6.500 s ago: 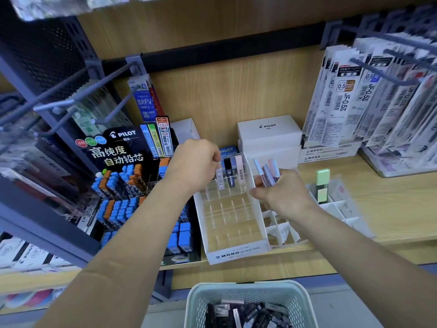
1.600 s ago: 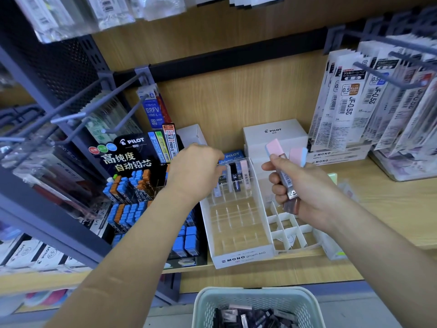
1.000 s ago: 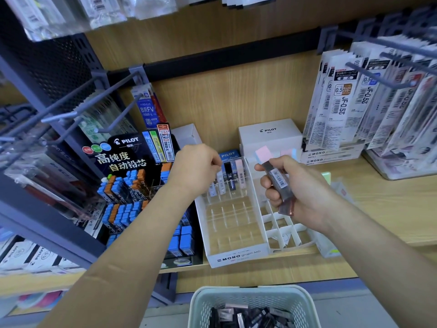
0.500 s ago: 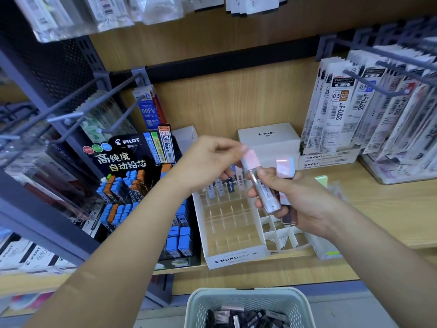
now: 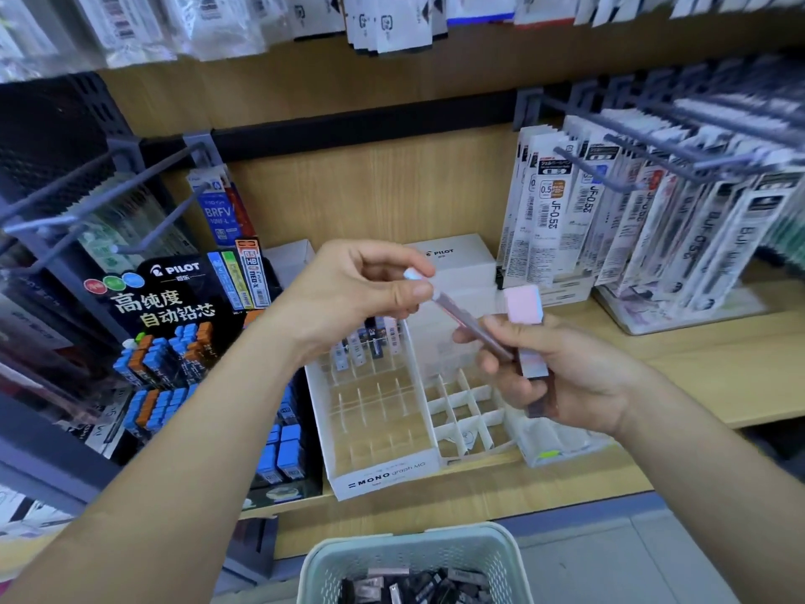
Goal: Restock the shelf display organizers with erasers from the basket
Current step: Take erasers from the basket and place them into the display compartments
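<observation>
While the left hand (image 5: 348, 294) pinches the top of a slim eraser (image 5: 472, 326), the right hand (image 5: 566, 381) grips its lower end plus a pink-topped eraser (image 5: 522, 303), above the white organizer (image 5: 383, 470) on the shelf (image 5: 705, 368); more erasers (image 5: 414, 587) fill the basket (image 5: 324, 564) below.

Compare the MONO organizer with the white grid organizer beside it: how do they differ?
The MONO organizer has clear dividers; the white grid organizer has opaque white ones. The MONO organizer holds slim cases standing in its back row; the white grid organizer's visible cells look unfilled, though the right hand hides its back. Both sit side by side on the wooden shelf.
</observation>
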Available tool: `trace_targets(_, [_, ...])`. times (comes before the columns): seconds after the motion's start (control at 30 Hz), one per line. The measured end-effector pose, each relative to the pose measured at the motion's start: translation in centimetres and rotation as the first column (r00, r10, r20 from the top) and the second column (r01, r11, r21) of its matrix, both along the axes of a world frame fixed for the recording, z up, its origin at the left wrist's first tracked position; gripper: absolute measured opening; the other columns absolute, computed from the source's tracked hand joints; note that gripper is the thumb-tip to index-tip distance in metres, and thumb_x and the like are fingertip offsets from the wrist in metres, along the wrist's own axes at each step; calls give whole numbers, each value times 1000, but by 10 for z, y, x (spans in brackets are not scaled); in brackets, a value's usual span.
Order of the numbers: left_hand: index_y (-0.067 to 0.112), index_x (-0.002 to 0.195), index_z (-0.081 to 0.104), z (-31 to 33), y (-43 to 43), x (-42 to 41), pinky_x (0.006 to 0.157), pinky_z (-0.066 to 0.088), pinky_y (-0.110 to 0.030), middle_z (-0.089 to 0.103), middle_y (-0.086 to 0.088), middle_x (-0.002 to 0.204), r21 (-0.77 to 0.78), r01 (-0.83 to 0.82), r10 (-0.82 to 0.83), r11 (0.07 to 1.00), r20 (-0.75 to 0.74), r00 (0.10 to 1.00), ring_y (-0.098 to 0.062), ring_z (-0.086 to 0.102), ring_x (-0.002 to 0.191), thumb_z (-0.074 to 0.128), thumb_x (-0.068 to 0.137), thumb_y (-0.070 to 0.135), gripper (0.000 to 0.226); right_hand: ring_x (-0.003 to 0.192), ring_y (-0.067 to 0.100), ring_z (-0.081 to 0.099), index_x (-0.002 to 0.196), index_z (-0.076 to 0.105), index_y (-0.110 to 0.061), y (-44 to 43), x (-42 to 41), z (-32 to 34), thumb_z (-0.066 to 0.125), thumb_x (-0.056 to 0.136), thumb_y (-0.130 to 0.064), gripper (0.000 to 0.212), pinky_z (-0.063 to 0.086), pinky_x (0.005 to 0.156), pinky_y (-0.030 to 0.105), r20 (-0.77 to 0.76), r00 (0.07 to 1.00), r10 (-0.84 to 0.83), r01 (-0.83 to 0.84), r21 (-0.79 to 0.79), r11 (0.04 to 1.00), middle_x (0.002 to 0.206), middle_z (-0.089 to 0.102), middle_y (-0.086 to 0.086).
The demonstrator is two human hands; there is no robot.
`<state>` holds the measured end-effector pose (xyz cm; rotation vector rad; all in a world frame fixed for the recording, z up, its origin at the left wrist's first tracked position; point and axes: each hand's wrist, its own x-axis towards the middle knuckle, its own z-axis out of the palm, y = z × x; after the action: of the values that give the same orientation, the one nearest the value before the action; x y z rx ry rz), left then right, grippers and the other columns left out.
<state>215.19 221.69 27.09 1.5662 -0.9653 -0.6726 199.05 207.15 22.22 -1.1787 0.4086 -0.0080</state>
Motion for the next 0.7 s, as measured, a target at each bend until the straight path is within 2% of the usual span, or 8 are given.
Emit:
trace_targets(0.1, [14, 78, 74, -2, -12, -3, 57, 48, -23, 67, -8, 66, -2, -163, 160, 987, 207, 965, -12, 55, 57, 74, 72, 32, 18, 44, 9, 39, 99, 67, -18, -18, -4, -4, 66, 82, -39, 27, 20, 44, 19, -70, 981, -179, 174, -71, 982, 72, 63, 3])
trace_targets(0.17, [18, 76, 74, -8, -20, -3, 53, 43, -19, 67, -8, 64, 32, -230, 202, 973, 375, 905, -9, 51, 53, 73, 80, 31, 14, 48, 10, 43, 95, 58, -24, -31, -9, -8, 65, 86, -34, 15, 23, 44, 19, -127, 935, -331, 321, -89, 943, 74, 59, 0])
trace_targets(0.23, [20, 78, 73, -17, -28, -4, 46, 35, -13, 62, -7, 60, 110, -271, 163, 956, 569, 806, -4, 43, 46, 68, 86, 29, 13, 51, 13, 48, 94, 56, -22, -41, -16, -11, 58, 90, -25, 5, 29, 43, 20, -139, 886, -443, 439, -57, 897, 76, 57, 1])
trace_targets(0.33, [16, 84, 70, -29, -35, -9, 49, 35, -23, 56, -3, 57, 198, -291, 57, 936, 731, 680, -10, 46, 48, 59, 93, 28, 19, 60, 14, 56, 108, 63, -10, -51, -26, -16, 48, 94, -11, 20, 34, 52, 25, -118, 850, -513, 506, -84, 858, 81, 56, 5])
trace_targets(0.4, [14, 84, 67, -34, -40, -14, 54, 35, -26, 54, -1, 58, 193, -288, 42, 938, 762, 647, -14, 48, 55, 55, 95, 27, 21, 64, 15, 58, 117, 60, -3, -56, -32, -22, 48, 96, -8, 25, 36, 54, 26, -108, 827, -551, 535, -148, 832, 83, 52, 7])
trace_targets(0.47, [15, 84, 67, -35, -46, -20, 55, 33, -23, 52, 3, 60, 160, -281, 68, 946, 752, 655, -9, 46, 57, 54, 96, 26, 21, 66, 18, 58, 119, 58, 0, -61, -37, -29, 48, 99, -6, 24, 38, 54, 26, -108, 816, -567, 540, -206, 816, 81, 50, 8])
trace_targets(0.57, [15, 85, 68, -39, -59, -26, 66, 46, -31, 61, -2, 68, 115, -266, 108, 957, 709, 697, -17, 55, 65, 55, 95, 26, 19, 63, 22, 55, 113, 58, 7, -66, -42, -40, 48, 99, -5, 21, 33, 53, 28, -106, 814, -571, 523, -294, 800, 70, 53, 8])
trace_targets(0.7, [16, 86, 69, -42, -68, -27, 71, 51, -38, 66, -4, 70, 95, -290, 142, 952, 704, 696, -25, 61, 72, 59, 93, 24, 16, 54, 16, 38, 93, 64, -10, -70, -44, -53, 60, 93, -11, 4, 27, 44, 22, -103, 806, -583, 463, -504, 729, 66, 48, 3])
